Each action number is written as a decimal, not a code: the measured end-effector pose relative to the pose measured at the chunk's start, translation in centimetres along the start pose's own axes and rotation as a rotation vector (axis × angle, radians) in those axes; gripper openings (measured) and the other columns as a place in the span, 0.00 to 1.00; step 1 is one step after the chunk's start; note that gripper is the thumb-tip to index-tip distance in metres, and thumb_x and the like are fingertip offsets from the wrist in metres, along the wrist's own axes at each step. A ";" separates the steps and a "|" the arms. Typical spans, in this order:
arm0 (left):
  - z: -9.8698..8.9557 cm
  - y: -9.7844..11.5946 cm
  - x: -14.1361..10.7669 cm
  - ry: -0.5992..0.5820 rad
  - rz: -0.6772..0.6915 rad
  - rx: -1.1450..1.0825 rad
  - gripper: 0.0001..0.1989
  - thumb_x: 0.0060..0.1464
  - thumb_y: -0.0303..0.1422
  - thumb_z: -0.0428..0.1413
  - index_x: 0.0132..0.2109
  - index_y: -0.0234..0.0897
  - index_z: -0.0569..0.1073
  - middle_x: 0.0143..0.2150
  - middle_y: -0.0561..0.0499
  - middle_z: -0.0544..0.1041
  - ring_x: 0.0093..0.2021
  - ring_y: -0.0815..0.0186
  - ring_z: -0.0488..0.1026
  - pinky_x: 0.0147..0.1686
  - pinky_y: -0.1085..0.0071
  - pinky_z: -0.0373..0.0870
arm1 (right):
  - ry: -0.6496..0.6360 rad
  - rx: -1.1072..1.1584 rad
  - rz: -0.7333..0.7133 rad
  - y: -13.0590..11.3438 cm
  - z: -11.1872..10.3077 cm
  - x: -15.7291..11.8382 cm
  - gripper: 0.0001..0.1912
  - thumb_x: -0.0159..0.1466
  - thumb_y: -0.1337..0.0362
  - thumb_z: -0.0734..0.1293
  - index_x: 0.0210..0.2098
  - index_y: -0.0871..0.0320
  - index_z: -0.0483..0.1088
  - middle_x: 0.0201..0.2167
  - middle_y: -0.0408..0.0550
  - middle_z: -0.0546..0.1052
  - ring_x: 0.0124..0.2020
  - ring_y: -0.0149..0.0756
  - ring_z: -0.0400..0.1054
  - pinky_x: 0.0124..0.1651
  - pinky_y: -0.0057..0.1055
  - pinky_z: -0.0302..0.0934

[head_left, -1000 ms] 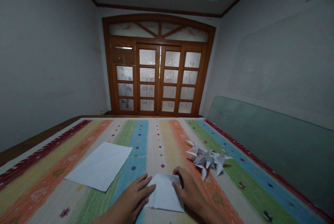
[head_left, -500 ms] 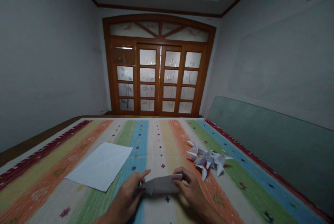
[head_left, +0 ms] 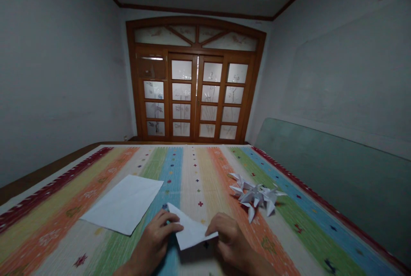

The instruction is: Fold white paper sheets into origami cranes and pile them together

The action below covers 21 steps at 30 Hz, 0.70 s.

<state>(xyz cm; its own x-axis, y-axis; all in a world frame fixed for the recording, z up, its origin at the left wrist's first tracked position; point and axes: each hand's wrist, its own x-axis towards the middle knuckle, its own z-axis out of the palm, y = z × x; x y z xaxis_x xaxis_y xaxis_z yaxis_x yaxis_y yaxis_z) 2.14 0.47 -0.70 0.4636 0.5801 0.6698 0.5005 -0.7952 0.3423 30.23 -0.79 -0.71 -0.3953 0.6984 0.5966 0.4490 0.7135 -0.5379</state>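
Observation:
Between my hands, just above the striped cloth, is a folded sheet of white paper (head_left: 191, 230), tilted so its flat face shows, with one corner pointing up and away at the left. My left hand (head_left: 159, 233) pinches its left side, fingers on top and the thumb hidden below. At the right end my right hand (head_left: 227, 235) grips the paper near its corner, the fingers curled. Beyond my right hand lies a cluster of folded white paper cranes (head_left: 257, 194). A flat sheet of white paper (head_left: 123, 205) rests to the left of my left hand.
A striped, patterned tablecloth (head_left: 192, 169) covers the table. Along the right side stands a pale green panel (head_left: 324, 169) against the wall. Wooden doors with glass panes (head_left: 195, 96) are at the far end of the room.
The folded paper has turned from nearly edge-on to show its broad face, a corner now pointing away at the left. My left index finger has curled onto it; my right hand has rolled over.

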 end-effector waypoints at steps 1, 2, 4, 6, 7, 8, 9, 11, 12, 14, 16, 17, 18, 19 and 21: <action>0.0 0.1 0.0 -0.022 0.001 -0.013 0.24 0.56 0.15 0.47 0.45 0.44 0.81 0.45 0.45 0.82 0.46 0.58 0.79 0.46 0.61 0.77 | -0.020 -0.017 0.011 -0.1 0.0 -0.1 0.17 0.51 0.75 0.61 0.34 0.56 0.78 0.28 0.49 0.80 0.33 0.41 0.74 0.37 0.32 0.60; 0.0 0.2 0.0 -0.048 0.002 -0.026 0.23 0.56 0.16 0.47 0.45 0.44 0.81 0.47 0.45 0.82 0.48 0.57 0.78 0.48 0.60 0.77 | -0.042 -0.030 0.029 -0.1 -0.1 -0.1 0.17 0.53 0.75 0.62 0.35 0.56 0.79 0.29 0.50 0.80 0.33 0.41 0.74 0.37 0.32 0.61; 0.0 0.4 -0.1 -0.105 -0.002 -0.044 0.23 0.55 0.17 0.49 0.46 0.44 0.81 0.50 0.44 0.82 0.51 0.56 0.78 0.50 0.58 0.77 | -0.090 -0.051 0.076 -0.1 0.0 -0.2 0.16 0.56 0.74 0.62 0.36 0.56 0.79 0.31 0.51 0.81 0.35 0.41 0.75 0.39 0.33 0.62; -0.2 0.8 0.0 -0.165 -0.017 -0.053 0.23 0.53 0.16 0.50 0.46 0.44 0.82 0.51 0.45 0.82 0.53 0.54 0.77 0.51 0.57 0.76 | -0.135 -0.065 0.119 -0.1 0.0 -0.3 0.15 0.59 0.73 0.62 0.39 0.56 0.79 0.33 0.52 0.83 0.37 0.43 0.76 0.42 0.34 0.64; -0.3 1.0 0.0 -0.192 -0.029 -0.052 0.24 0.51 0.16 0.51 0.46 0.45 0.82 0.51 0.46 0.83 0.53 0.54 0.76 0.52 0.56 0.76 | -0.152 -0.070 0.143 -0.1 0.1 -0.4 0.15 0.60 0.72 0.63 0.40 0.56 0.79 0.36 0.53 0.83 0.39 0.44 0.76 0.44 0.35 0.64; -0.4 1.2 0.1 -0.215 -0.038 -0.048 0.24 0.50 0.16 0.52 0.45 0.45 0.82 0.50 0.47 0.83 0.53 0.53 0.76 0.52 0.56 0.76 | -0.165 -0.071 0.172 -0.1 0.1 -0.4 0.15 0.61 0.72 0.63 0.43 0.56 0.79 0.39 0.53 0.83 0.42 0.44 0.77 0.47 0.36 0.65; -0.5 1.4 0.2 -0.234 -0.042 -0.041 0.23 0.50 0.17 0.53 0.45 0.45 0.82 0.50 0.47 0.83 0.53 0.53 0.76 0.52 0.55 0.76 | -0.178 -0.068 0.204 -0.2 0.1 -0.4 0.16 0.62 0.71 0.64 0.47 0.56 0.78 0.42 0.53 0.83 0.44 0.45 0.77 0.49 0.36 0.65; -0.7 1.7 0.4 -0.259 -0.032 -0.029 0.20 0.53 0.18 0.54 0.44 0.45 0.82 0.49 0.47 0.83 0.53 0.52 0.75 0.53 0.54 0.76 | -0.199 -0.054 0.267 -0.2 0.2 -0.4 0.20 0.63 0.71 0.65 0.53 0.55 0.75 0.46 0.53 0.82 0.47 0.46 0.76 0.52 0.37 0.65; -0.8 1.8 0.4 -0.270 -0.021 -0.027 0.18 0.55 0.19 0.54 0.45 0.45 0.82 0.49 0.47 0.83 0.54 0.52 0.75 0.54 0.53 0.76 | -0.209 -0.045 0.293 -0.2 0.3 -0.4 0.22 0.63 0.71 0.66 0.56 0.55 0.73 0.47 0.53 0.82 0.47 0.46 0.76 0.52 0.37 0.65; -0.9 1.9 0.5 -0.299 -0.001 -0.033 0.16 0.58 0.22 0.56 0.47 0.45 0.81 0.51 0.47 0.82 0.57 0.51 0.74 0.56 0.53 0.74 | -0.212 -0.032 0.332 -0.2 0.5 -0.4 0.26 0.63 0.71 0.66 0.60 0.55 0.70 0.46 0.52 0.81 0.46 0.45 0.75 0.51 0.37 0.66; -1.0 2.0 0.4 -0.340 0.010 -0.040 0.17 0.60 0.24 0.58 0.54 0.46 0.78 0.55 0.47 0.81 0.59 0.52 0.73 0.59 0.53 0.73 | -0.178 -0.023 0.355 0.1 0.7 -0.5 0.30 0.62 0.72 0.66 0.64 0.56 0.65 0.45 0.51 0.80 0.46 0.45 0.75 0.52 0.37 0.65; -1.0 2.0 0.3 -0.361 0.012 -0.041 0.20 0.60 0.25 0.58 0.57 0.46 0.76 0.57 0.47 0.80 0.60 0.52 0.73 0.60 0.53 0.73 | -0.155 -0.018 0.359 0.2 0.9 -0.5 0.32 0.62 0.73 0.66 0.65 0.56 0.63 0.46 0.51 0.79 0.46 0.44 0.74 0.52 0.37 0.65; -1.0 2.0 0.2 -0.382 0.013 -0.040 0.22 0.61 0.26 0.59 0.61 0.47 0.73 0.58 0.47 0.79 0.60 0.52 0.72 0.60 0.53 0.72 | -0.135 -0.013 0.357 0.3 1.0 -0.6 0.34 0.61 0.74 0.66 0.66 0.56 0.62 0.46 0.52 0.78 0.46 0.44 0.74 0.53 0.37 0.65; -1.0 2.1 0.2 -0.398 0.012 -0.039 0.25 0.61 0.26 0.59 0.63 0.49 0.71 0.60 0.47 0.78 0.61 0.52 0.72 0.60 0.53 0.72 | -0.118 -0.010 0.351 0.4 1.0 -0.6 0.34 0.61 0.74 0.66 0.66 0.56 0.62 0.47 0.52 0.78 0.47 0.44 0.74 0.53 0.37 0.65; -1.0 2.1 0.1 -0.415 0.011 -0.036 0.30 0.62 0.26 0.59 0.68 0.51 0.66 0.62 0.47 0.76 0.61 0.52 0.72 0.61 0.53 0.72 | -0.105 -0.012 0.336 0.5 1.1 -0.5 0.32 0.61 0.75 0.67 0.64 0.56 0.63 0.49 0.52 0.77 0.48 0.44 0.73 0.55 0.37 0.65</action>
<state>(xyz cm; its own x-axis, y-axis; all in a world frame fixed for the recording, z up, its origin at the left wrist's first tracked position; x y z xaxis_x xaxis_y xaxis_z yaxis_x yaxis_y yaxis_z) 2.57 -1.33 0.74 0.7276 0.5878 0.3538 0.4713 -0.8029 0.3649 29.80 -0.76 -1.92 -0.3039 0.8965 0.3224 0.5772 0.4425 -0.6864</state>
